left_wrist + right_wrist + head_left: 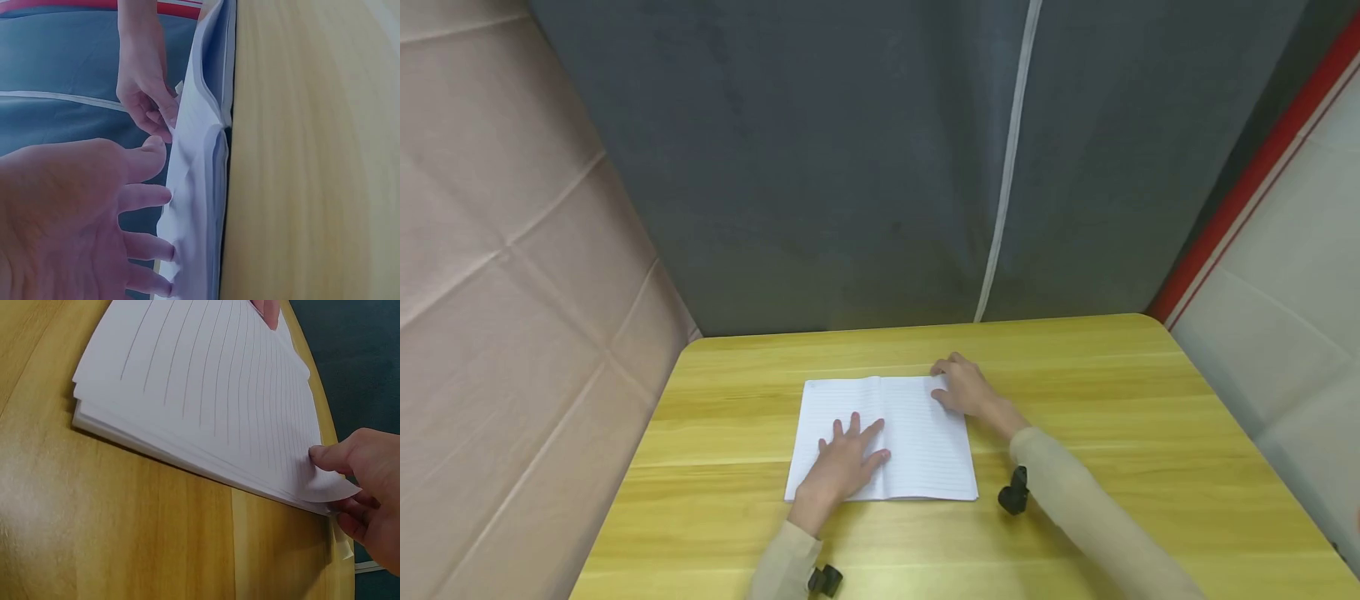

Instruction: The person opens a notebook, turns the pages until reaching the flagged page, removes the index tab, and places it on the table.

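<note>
An open lined notebook [883,437] lies flat near the middle of the yellow desk [1112,400]. The left hand [844,462] rests on its left page with fingers spread and straight, pinning it down. The right hand [964,387] pinches the far right corner of the top page, thumb above and fingers apparently curled beneath, the corner lifted slightly. This looks like the start of 1 page turn; next, that single sheet needs separating and sweeping leftward.

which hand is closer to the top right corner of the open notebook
Right. The right hand pinches the page at the far right corner of the notebook; the left hand lies flat across the left page and centre fold.
</note>
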